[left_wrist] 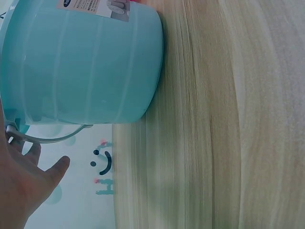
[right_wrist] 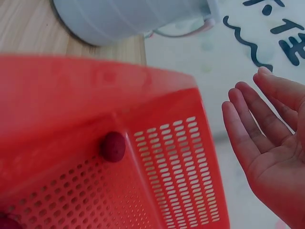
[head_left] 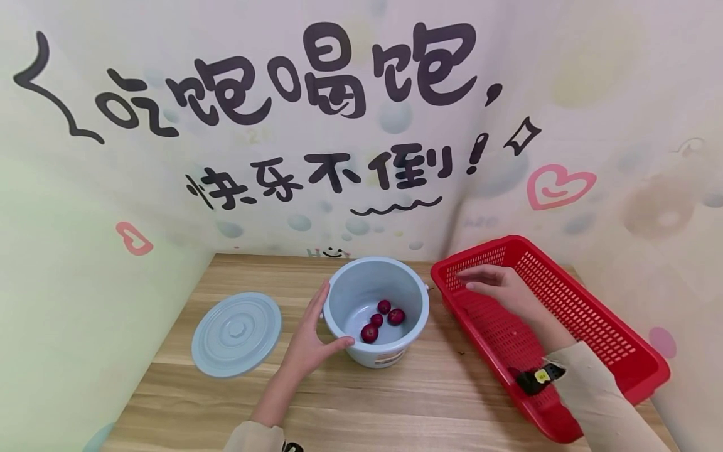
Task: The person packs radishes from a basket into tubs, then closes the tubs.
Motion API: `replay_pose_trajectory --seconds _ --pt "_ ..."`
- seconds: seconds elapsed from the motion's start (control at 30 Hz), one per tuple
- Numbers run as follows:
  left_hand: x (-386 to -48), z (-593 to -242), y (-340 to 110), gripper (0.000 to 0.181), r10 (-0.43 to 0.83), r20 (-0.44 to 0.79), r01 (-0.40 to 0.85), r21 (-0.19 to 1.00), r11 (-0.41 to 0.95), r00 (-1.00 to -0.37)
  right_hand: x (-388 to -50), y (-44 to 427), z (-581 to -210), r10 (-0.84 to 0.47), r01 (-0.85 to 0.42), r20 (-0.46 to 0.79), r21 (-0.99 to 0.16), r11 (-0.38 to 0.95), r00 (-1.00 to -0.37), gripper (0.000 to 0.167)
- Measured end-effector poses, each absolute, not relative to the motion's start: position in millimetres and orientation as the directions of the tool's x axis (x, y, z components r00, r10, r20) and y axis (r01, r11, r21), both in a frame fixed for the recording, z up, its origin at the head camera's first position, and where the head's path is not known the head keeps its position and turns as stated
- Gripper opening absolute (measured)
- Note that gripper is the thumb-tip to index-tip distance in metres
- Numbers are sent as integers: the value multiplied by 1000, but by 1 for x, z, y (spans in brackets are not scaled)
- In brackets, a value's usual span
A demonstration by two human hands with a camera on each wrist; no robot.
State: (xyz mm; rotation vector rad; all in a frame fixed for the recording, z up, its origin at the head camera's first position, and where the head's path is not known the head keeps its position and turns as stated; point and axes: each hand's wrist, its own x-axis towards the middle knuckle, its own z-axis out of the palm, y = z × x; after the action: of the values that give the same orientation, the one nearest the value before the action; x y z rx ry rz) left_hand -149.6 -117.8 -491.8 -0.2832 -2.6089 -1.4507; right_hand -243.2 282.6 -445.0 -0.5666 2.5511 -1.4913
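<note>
A light blue bucket (head_left: 377, 356) stands uncovered on the wooden table, its mouth facing up. Several dark red round fruits, plum-like, lie on its bottom, one fruit (head_left: 369, 333) nearest the front. My left hand (head_left: 307, 345) rests against the bucket's left side, thumb at the rim and fingers spread along the outside. Over the far left end of a red perforated basket (head_left: 587, 307) hovers my right hand (head_left: 503, 289), fingers extended, with nothing held. In the right wrist view, a dark red fruit (right_wrist: 113, 147) sits in the basket's corner, and another fruit (right_wrist: 7, 222) shows at the edge.
A round light blue lid (head_left: 237, 334) lies flat left of the bucket. Behind the table (head_left: 361, 414) rises a wall (head_left: 339, 220) with black lettering. The bucket's wire handle (left_wrist: 52, 139) hangs at its side. Right of the bucket, the basket slants toward the front right.
</note>
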Motion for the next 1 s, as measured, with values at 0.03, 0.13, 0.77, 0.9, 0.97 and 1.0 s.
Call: replay_pose_trajectory --seconds 0.03,0.13,0.77,0.9,0.97,1.0 --pt "-150 -492 -118 112 95 215 232 825 515 -972 -244 284 -446 -382 -250 72 -862 441 -922 34" --pt "-150 -492 -118 112 96 214 232 825 516 -972 -246 289 -451 -372 -245 67 -856 455 -926 34" --pt "-150 -493 -119 113 103 227 247 824 509 -968 -253 301 -479 -359 -204 13 -843 498 -933 37" --pt "-151 -493 -119 114 104 231 251 825 506 -967 -255 304 -487 -355 -189 -11 -831 524 -935 37" --pt "-151 -493 -119 113 106 229 251 827 504 -968 -257 306 -491 -357 -186 -22 -822 538 -934 37" --pt "-151 -493 -119 113 106 228 250 826 505 -968 -258 307 -493 -356 -185 -27 -815 549 -934 37"
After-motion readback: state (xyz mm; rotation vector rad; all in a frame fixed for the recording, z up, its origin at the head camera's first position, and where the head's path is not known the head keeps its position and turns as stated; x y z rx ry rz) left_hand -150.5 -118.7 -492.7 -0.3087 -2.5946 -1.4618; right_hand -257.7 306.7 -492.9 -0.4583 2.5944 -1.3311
